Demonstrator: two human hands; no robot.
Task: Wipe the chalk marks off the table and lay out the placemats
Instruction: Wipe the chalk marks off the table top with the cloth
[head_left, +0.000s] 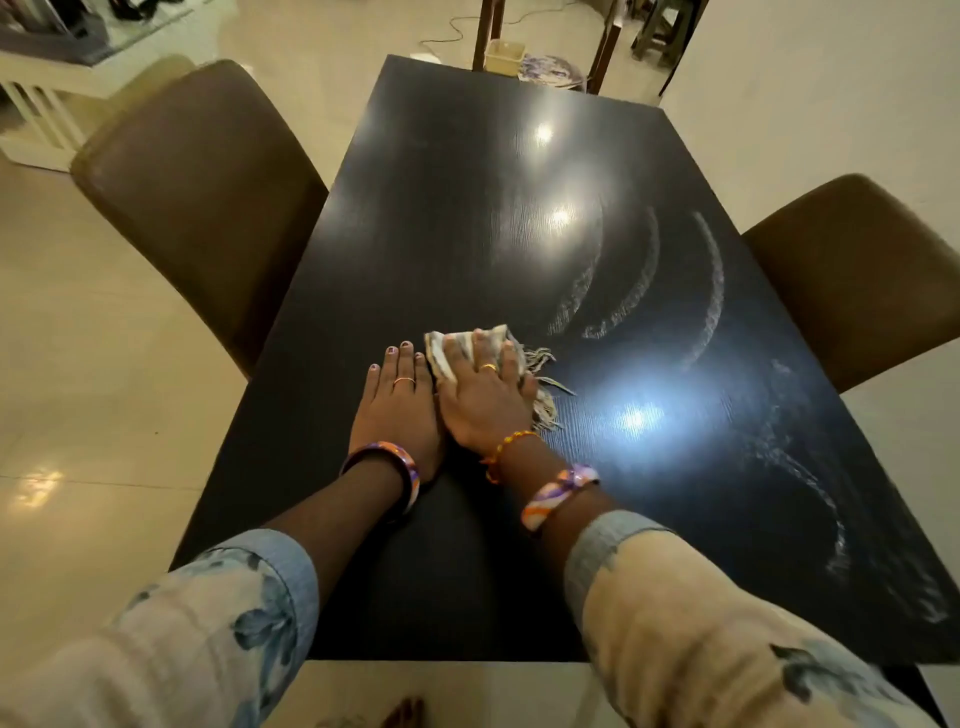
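Big dark table (467, 218) fills most of the view, long way running from near to far, with a few ceiling light glares on its glossy top. Two brown padded chairs sit at its sides, one on the left (202, 202) and one on the right (857, 280). Curved chalk marks (714, 291) arc across the right half of the table, with more smudgy ones nearer on that side. Both hands are together around the middle of the table, side by side and touching. The left hand (397, 410) lies flat on the bare tabletop, fingers straight, holding nothing. The right hand (485, 400) presses flat on a small striped cloth (447, 353) with a fringe poking out to the right, just left of the closest chalk arcs. Bangles on both wrists, sleeves rolled back. No placemats that I can make out
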